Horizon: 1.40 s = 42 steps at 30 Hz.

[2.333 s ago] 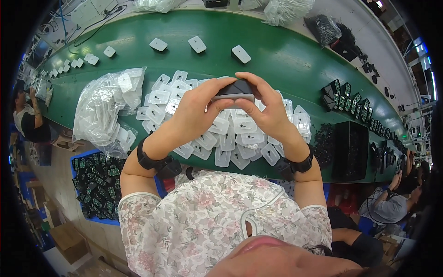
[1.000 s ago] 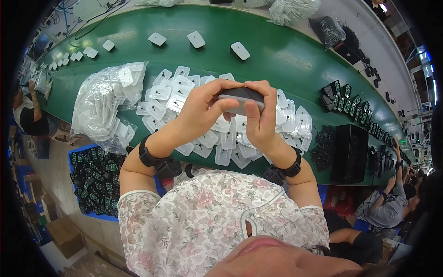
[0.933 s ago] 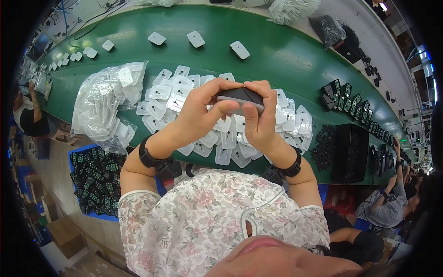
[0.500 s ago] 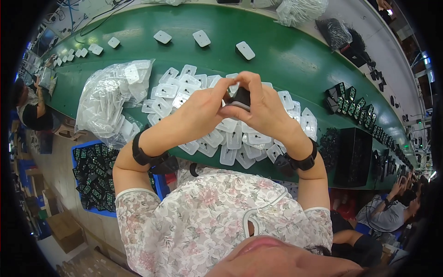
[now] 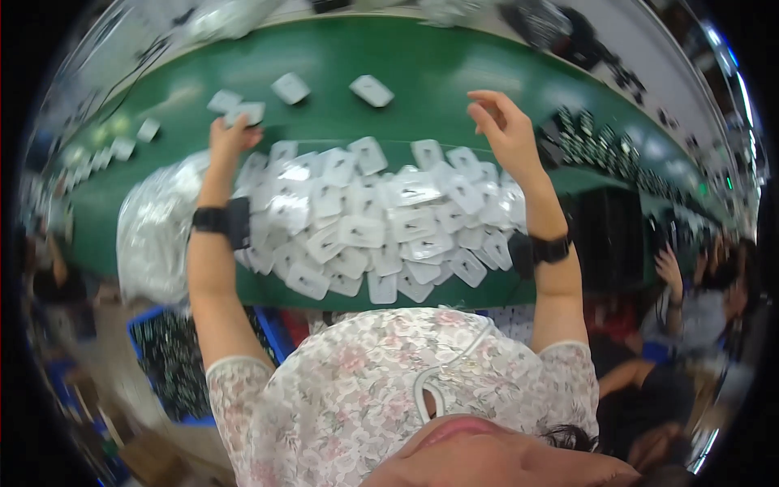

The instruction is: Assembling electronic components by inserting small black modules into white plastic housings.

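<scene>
My left hand [image 5: 234,138] is closed round a small white-topped rectangular case [image 5: 247,114] at the far left of the green table. Right beside it lies another white case [image 5: 224,101], close to the held one. My right hand [image 5: 511,130] hovers over the table at the right, fingers loosely bent and apart, with nothing in it. Between my forearms spreads a heap of translucent white plastic covers [image 5: 361,230], each with a small dark mark. The picture is slightly blurred.
More white cases [image 5: 372,91] stand in a row along the far side. A plastic bag [image 5: 158,235] of covers is at the left, and green circuit boards [image 5: 592,142] and a black box [image 5: 607,235] at the right. A blue crate [image 5: 174,365] sits below.
My hands have parted from over the heap. The left has moved to the far left with a case, the right outward and away. The dark-sided piece they held together is gone from there.
</scene>
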{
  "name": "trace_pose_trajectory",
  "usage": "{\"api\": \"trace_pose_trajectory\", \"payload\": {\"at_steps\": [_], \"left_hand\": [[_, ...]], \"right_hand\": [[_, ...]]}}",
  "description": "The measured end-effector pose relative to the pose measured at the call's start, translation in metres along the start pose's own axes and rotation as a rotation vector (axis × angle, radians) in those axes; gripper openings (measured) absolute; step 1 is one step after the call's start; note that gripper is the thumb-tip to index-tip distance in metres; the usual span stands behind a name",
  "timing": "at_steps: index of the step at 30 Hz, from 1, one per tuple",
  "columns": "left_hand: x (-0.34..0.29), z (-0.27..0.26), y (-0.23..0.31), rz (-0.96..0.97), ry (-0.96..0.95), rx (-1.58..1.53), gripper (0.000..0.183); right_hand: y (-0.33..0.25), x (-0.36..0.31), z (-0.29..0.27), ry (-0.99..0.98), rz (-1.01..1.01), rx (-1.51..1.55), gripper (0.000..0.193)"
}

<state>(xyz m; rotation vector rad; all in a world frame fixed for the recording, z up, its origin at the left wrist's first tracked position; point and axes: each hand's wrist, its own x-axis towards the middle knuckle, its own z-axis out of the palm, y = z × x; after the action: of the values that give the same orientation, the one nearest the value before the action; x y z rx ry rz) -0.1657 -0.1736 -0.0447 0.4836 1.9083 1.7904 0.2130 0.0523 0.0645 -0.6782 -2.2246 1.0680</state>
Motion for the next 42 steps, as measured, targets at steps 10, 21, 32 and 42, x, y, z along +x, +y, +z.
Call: {"api": "trace_pose_trajectory", "payload": {"at_steps": [10,21,32,42], "left_hand": [[0.032,-0.013,-0.012,-0.235,-0.096,0.129,0.034],[0.033,-0.033,-0.011,-0.217,0.023,0.396,0.049],[0.015,-0.032,0.000,-0.110,0.129,0.343,0.065],[-0.034,-0.006,0.059,0.085,-0.011,0.236,0.051]], "right_hand": [[0.125,0.001,-0.141,0.316,0.388,-0.699,0.026],[0.137,-0.054,-0.117,0.139,0.327,-0.911,0.043],[0.127,-0.090,-0.118,0.323,-0.100,-0.820,0.053],[0.089,-0.172,-0.135,0.944,0.144,-0.242,0.036]]}}
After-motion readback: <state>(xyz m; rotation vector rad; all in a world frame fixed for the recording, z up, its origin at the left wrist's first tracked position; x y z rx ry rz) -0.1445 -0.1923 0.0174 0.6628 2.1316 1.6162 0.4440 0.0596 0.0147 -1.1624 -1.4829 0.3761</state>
